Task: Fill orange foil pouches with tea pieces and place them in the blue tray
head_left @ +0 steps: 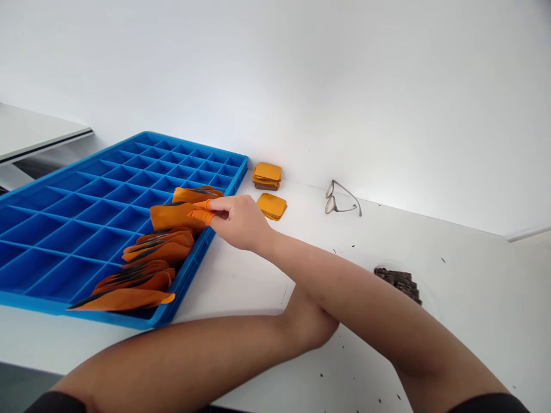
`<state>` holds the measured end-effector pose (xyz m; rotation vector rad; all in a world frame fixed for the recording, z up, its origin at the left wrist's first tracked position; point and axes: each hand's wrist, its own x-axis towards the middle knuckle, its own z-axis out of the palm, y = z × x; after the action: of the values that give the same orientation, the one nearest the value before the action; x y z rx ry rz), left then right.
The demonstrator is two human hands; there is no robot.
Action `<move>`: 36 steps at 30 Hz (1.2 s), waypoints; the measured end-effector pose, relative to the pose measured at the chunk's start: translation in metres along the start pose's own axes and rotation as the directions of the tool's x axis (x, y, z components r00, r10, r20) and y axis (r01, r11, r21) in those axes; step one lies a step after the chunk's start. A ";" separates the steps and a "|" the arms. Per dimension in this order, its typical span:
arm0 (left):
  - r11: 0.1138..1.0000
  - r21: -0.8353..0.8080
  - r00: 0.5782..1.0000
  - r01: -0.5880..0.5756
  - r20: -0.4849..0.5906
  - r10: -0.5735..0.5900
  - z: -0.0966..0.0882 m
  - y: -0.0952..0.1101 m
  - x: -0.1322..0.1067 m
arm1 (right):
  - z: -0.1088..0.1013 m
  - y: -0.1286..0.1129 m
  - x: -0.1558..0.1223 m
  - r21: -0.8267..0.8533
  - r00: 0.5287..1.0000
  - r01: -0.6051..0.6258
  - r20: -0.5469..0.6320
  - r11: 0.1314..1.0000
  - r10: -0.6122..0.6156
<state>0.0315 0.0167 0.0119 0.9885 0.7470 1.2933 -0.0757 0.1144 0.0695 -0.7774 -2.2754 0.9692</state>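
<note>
Along the white wall [275, 74] runs a speckled table [469, 321].

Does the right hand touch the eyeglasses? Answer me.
No, the right hand grips an orange piece at the blue tray, apart from the eyeglasses.

- Bright, even light surrounds the right hand [239, 221] pinching an orange piece [174, 217]
- Soft, faint shadow lies beneath the hand on the white table [262, 281]
- Sharp around the grip, with slight wide-lens bowing towards the edges

**No readable markings in view**
We can make out no words, numbers, logos or signs on the blue plastic grid tray [107, 212], nor on the flat orange rectangular pads [267, 172] stacked just beside it.
</note>
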 end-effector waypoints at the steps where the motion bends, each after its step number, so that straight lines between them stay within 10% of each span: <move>1: 1.000 0.005 1.000 0.004 -0.006 -0.004 0.013 -0.004 0.007 | 0.003 0.000 0.001 -0.029 1.000 0.014 -0.007 0.999 -0.015; 5: 0.998 0.058 0.981 0.018 -0.192 -0.007 0.051 -0.017 0.024 | 0.009 0.002 0.000 -0.216 0.999 0.046 -0.015 0.975 -0.051; 14: 0.992 0.125 1.000 0.022 0.019 -0.025 -0.036 -0.022 -0.008 | 0.005 -0.001 0.001 -0.341 0.985 0.133 -0.056 0.931 -0.161; 25: 0.988 0.153 0.997 0.017 0.065 -0.028 -0.029 -0.004 -0.009 | -0.006 -0.011 0.017 -0.595 0.916 0.398 0.222 0.699 -0.333; 36: 0.994 0.090 0.995 0.066 0.075 -0.073 -0.030 0.008 -0.013 | -0.004 -0.016 0.019 -0.528 0.914 0.401 0.181 0.749 -0.362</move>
<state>-0.0001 0.0091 0.0055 1.0681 0.7766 1.1631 -0.0909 0.1198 0.0885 -0.4542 -2.6679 0.1267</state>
